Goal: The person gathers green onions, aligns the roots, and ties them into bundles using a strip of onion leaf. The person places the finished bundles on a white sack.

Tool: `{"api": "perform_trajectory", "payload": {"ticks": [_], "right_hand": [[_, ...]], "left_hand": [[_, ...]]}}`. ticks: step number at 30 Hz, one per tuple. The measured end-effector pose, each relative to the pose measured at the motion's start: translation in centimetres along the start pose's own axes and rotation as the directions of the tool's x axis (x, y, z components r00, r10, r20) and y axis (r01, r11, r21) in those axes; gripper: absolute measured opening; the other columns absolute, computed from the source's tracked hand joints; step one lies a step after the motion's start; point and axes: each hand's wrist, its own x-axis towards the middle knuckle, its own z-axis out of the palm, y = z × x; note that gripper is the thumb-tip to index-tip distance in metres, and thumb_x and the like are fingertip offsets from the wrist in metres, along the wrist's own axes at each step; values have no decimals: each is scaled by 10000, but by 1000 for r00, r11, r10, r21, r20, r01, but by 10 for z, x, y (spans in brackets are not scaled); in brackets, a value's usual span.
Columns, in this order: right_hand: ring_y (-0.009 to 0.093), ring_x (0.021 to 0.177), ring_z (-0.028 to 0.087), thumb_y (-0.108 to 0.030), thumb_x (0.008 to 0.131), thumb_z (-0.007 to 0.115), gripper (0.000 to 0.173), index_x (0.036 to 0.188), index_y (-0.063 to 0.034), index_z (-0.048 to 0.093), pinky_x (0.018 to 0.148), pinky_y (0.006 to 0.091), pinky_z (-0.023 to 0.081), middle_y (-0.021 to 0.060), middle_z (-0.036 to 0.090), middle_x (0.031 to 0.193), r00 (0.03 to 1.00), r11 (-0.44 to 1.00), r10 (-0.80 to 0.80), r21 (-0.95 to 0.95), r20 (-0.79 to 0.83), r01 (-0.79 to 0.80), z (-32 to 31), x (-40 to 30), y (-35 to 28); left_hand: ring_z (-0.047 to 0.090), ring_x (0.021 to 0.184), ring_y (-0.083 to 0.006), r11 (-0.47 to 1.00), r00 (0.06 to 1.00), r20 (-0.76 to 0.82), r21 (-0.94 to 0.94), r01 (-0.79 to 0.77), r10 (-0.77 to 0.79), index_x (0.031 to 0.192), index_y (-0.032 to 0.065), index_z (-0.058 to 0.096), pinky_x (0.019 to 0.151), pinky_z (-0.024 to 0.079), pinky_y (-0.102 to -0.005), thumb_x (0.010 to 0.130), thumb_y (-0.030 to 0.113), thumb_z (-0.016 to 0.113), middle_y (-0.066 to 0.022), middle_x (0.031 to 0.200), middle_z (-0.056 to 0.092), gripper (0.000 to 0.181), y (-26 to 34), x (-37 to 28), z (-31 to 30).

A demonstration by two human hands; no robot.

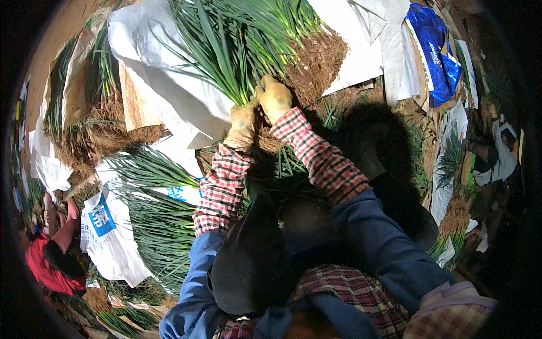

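My left hand [243, 120], in a pale stained work glove, is closed around the lower stems of a bunch of long green leafy plants [220, 63]. Beside it, touching or nearly so, my right hand [274, 96] in a matching glove has its fingers curled at the same stems; what lies between its fingers is hidden. The roots of the held bunch [269, 140] show partly between my wrists. Just beyond my right hand, more of these plants lie with their brown fibrous roots [317, 63] towards me, on white sheeting [360, 42].
Root-bearing bundles [114, 123] wrapped in sheeting stand at the left. Below them lie more green leaves [161, 224] and a printed white sack [112, 237]. A blue shiny bag [436, 59] is at the upper right. A person in red [53, 265] is at the far left edge.
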Motion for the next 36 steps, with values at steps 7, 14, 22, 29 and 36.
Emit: {"api": "perform_trajectory", "payload": {"ticks": [7,14,22,29,36], "right_hand": [[179,481,481,-156,904,479,108,913,-59,526,406,298,403,43,492,606,891,856,-437,-246,127,455,41,-108,146],[264,664,607,-200,861,527,170,896,-50,599,616,404,502,65,633,766,561,768,-107,-290,821,571,-6,-192,149],[258,806,615,-285,809,645,369,994,31,596,745,348,474,187,634,867,947,852,21,490,321,-185,-18,-11,-7],[65,524,462,-144,849,609,171,925,8,596,480,194,384,37,555,691,900,675,42,652,434,-345,-5,7,-37],[104,463,510,-60,852,602,96,883,21,559,395,219,381,66,589,689,893,14,417,982,168,-191,24,-41,-5]], "left_hand": [[587,584,-159,905,914,400,-364,219,-60,956,-15,614,499,470,-243,838,239,648,-100,755,640,282,38,-57,-27],[616,973,-226,729,826,549,-616,297,127,1192,-59,475,700,542,-255,905,172,482,-153,1094,606,368,19,-45,-45],[534,512,-136,868,954,301,-473,151,-2,967,34,612,437,405,-220,848,322,621,-46,746,630,311,39,-68,-30],[577,581,-156,803,954,298,-577,150,36,992,41,624,467,469,-270,838,249,641,-61,795,638,259,34,-66,-37],[526,621,-141,727,964,258,-673,134,62,929,16,619,502,427,-227,885,253,578,-57,812,604,244,24,-65,-7]]}}
